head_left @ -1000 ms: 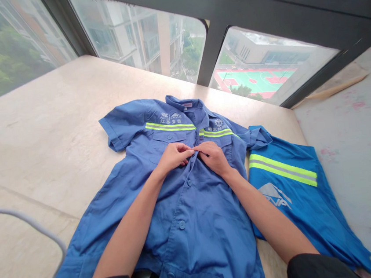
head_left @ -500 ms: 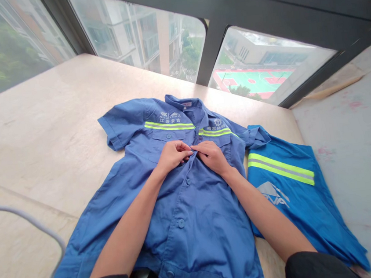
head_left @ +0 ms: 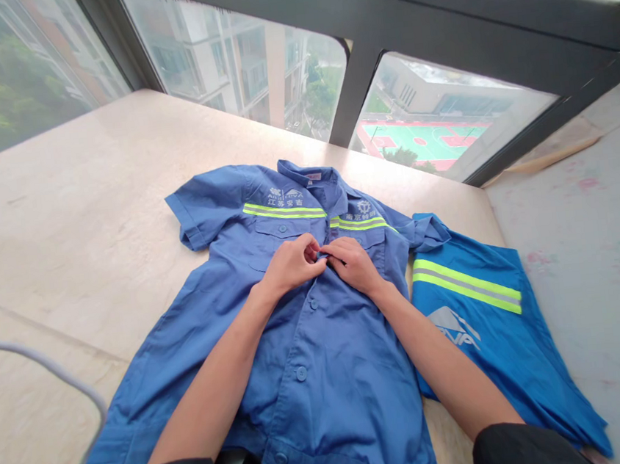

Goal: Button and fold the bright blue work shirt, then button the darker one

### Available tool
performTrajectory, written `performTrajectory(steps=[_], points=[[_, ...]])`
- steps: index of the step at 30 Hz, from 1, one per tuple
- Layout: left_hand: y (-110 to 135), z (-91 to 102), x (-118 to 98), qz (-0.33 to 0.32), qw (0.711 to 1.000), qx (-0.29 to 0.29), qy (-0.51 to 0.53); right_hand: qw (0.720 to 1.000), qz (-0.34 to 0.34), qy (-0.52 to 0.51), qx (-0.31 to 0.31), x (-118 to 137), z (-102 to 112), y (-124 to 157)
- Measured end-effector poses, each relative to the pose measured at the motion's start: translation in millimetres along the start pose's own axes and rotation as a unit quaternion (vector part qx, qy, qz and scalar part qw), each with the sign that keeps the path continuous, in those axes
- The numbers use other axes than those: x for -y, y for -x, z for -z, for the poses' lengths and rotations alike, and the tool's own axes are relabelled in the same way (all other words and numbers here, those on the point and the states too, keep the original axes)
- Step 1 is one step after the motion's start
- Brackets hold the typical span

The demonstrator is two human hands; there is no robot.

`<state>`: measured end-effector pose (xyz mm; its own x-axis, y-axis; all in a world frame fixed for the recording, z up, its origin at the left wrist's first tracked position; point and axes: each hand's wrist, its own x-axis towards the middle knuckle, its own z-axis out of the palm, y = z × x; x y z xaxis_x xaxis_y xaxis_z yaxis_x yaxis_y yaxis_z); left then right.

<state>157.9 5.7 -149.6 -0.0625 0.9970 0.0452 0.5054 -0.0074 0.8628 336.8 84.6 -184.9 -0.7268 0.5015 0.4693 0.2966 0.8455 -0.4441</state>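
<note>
A blue short-sleeved work shirt (head_left: 278,353) with yellow-green reflective stripes lies front up on a beige stone sill (head_left: 75,212), collar toward the window. My left hand (head_left: 290,265) and my right hand (head_left: 353,263) meet at the shirt's button placket, just below the chest stripes. Both hands have their fingers curled and pinch the cloth edges there, fingertips touching. Several buttons run down the placket below my hands.
A second, brighter blue garment (head_left: 486,324) with a reflective stripe and a white logo lies to the right, partly on a pale flowered mattress (head_left: 594,246). A grey cable (head_left: 53,377) loops at the left. Large windows with dark frames (head_left: 432,20) close the far side.
My hands stay at the same spot on the placket; the fingers have shifted slightly closer together. The view has drifted a little.
</note>
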Motion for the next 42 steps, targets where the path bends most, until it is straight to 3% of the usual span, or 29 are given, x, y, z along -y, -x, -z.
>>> performTrajectory(steps=[12,20,32,42], points=[[3,2.4,-9,-0.011,0.988,0.009,-0.151,1.0,0.013,0.015,0.01,-4,-1,0],[3,-6.0,-5,-0.02,0.977,0.004,-0.215,1.0,0.019,-0.009,0.004,-3,0,-2],[2,-5.6,1,-0.064,0.98,0.022,-0.189,1.0,-0.01,0.007,0.015,5,2,-3],[0,-6.2,5,-0.037,0.998,-0.016,-0.053,0.998,-0.046,-0.02,-0.032,9,2,-4]])
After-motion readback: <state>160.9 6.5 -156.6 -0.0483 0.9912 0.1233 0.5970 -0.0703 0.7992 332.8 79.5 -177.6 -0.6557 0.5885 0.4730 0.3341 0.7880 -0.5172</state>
